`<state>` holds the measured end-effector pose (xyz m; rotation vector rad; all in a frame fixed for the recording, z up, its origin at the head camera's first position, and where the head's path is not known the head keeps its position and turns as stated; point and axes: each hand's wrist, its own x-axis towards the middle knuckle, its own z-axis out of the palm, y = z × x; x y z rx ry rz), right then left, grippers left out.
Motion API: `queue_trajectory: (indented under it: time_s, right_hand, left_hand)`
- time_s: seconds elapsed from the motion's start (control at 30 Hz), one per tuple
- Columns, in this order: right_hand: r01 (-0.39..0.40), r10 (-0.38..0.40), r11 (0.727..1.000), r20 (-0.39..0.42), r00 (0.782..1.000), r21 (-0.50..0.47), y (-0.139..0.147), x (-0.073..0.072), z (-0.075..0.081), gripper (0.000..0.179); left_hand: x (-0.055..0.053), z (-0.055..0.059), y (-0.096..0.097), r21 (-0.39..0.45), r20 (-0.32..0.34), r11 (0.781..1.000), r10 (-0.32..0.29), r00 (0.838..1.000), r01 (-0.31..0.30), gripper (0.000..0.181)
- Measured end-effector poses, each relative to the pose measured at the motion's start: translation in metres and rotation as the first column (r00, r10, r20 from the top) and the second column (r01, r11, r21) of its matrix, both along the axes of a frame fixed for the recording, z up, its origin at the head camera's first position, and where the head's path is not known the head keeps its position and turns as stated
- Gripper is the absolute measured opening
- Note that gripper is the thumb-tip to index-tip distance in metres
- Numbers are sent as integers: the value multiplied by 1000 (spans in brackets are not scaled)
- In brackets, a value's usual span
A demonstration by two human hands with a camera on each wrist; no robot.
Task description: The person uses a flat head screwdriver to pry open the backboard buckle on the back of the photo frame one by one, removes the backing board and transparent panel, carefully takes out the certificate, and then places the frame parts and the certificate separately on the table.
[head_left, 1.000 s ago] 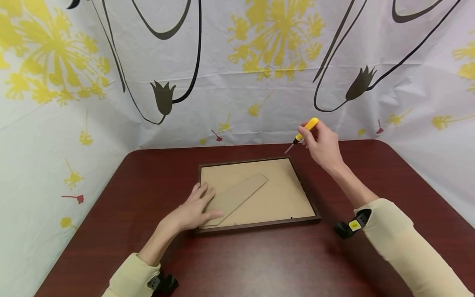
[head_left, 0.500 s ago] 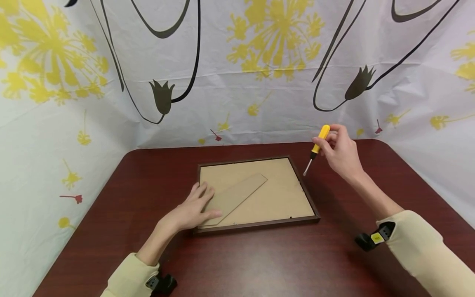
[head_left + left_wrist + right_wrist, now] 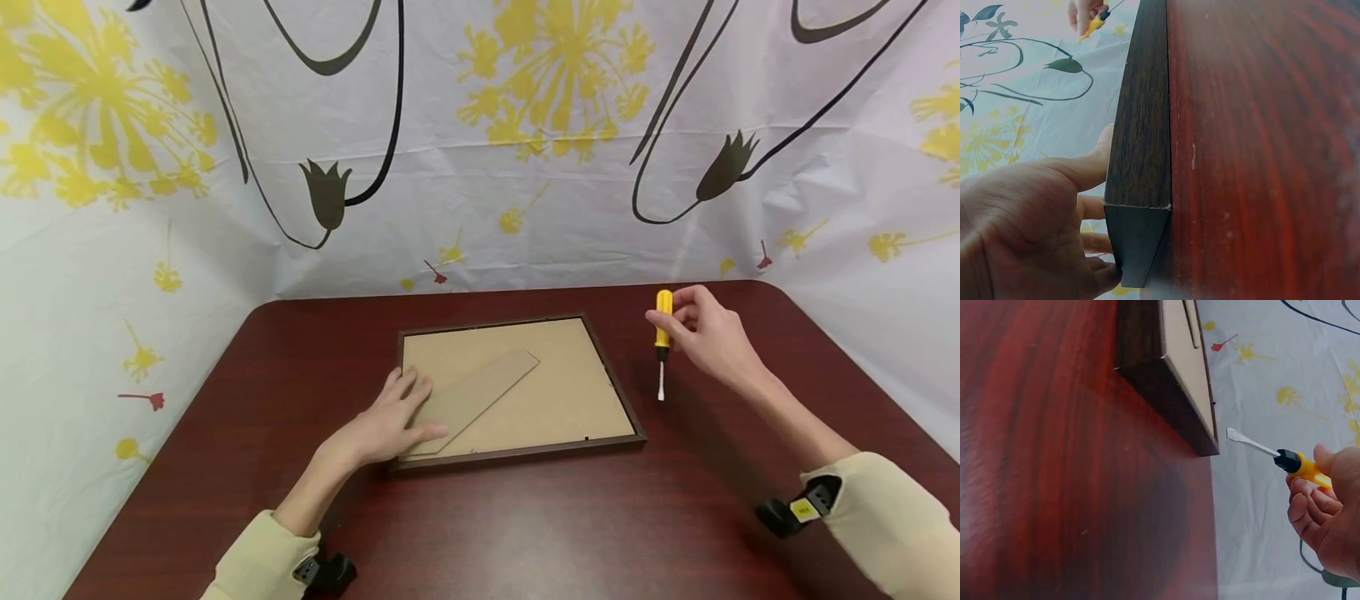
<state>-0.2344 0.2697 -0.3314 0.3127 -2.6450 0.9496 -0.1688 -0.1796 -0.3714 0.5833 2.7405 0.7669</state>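
Observation:
A picture frame (image 3: 517, 452) lies face down on the dark red table, its tan backing board (image 3: 570, 375) showing. Across the board runs a flat easel-stand flap (image 3: 480, 392), slanting up to the right. My left hand (image 3: 386, 425) rests with spread fingers on the frame's left side and the lower end of the flap. Right of the frame, my right hand (image 3: 708, 333) pinches a flat-blade screwdriver (image 3: 663, 325) by its yellow handle, above the table with the tip pointing down. In the right wrist view the metal blade (image 3: 1250, 442) shows near the frame's corner.
The reddish-brown table (image 3: 525, 533) extends around the frame on all sides. A white sheet (image 3: 450, 183) with printed yellow flowers and dark stems hangs behind and at both sides. Small dark tabs (image 3: 587, 438) stand along the frame's inner edge.
My right hand has moved right and toward me, from the frame's far right corner to beside its right edge. The screwdriver has swung to nearly vertical. The left hand has stayed put.

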Motion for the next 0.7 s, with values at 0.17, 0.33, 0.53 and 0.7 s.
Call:
queue_trajectory:
  time_s: [0.17,0.33,0.53,0.7]
  right_hand:
    - [-14,12,999,65,998,36,8,8,-8,42]
    - [-31,20,997,149,989,74,15,16,-14,43]
    - [-71,43,991,235,971,111,20,28,-26,41]
    - [-91,56,989,274,960,117,20,39,-35,39]
  left_hand:
    - [-1,-2,0,-9,-3,1000,3,1000,-3,81]
    - [-1,-3,0,-7,-8,1000,1,1000,-1,81]
    - [-1,-2,1,-8,-7,1000,-1,1000,1,80]
    - [-1,-2,0,-15,-5,1000,6,1000,-6,80]
